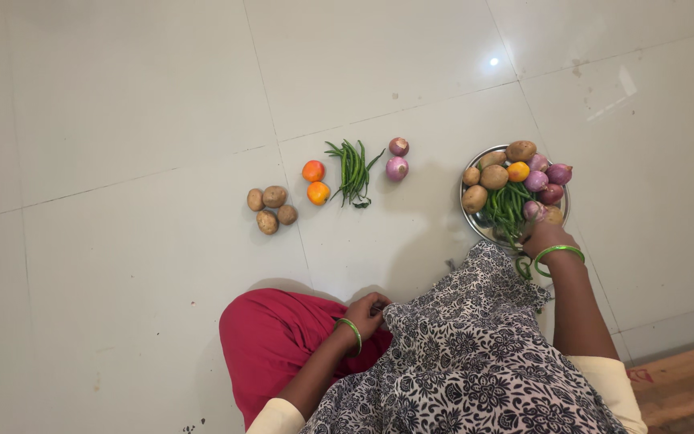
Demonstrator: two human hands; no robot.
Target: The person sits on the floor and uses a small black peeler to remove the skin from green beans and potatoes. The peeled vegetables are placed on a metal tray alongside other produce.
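My right hand reaches into a steel plate at the right, its fingers closed around green chillies lying among potatoes, onions and a tomato. My left hand rests curled against my patterned cloth on my red-clad knee, holding nothing that I can see. On the tiled floor lie sorted groups: several potatoes, two tomatoes, a bunch of green chillies and two purple onions.
Pale floor tiles spread to the left and far side. A wooden strip shows at the lower right corner. My patterned garment covers the lower middle of the view.
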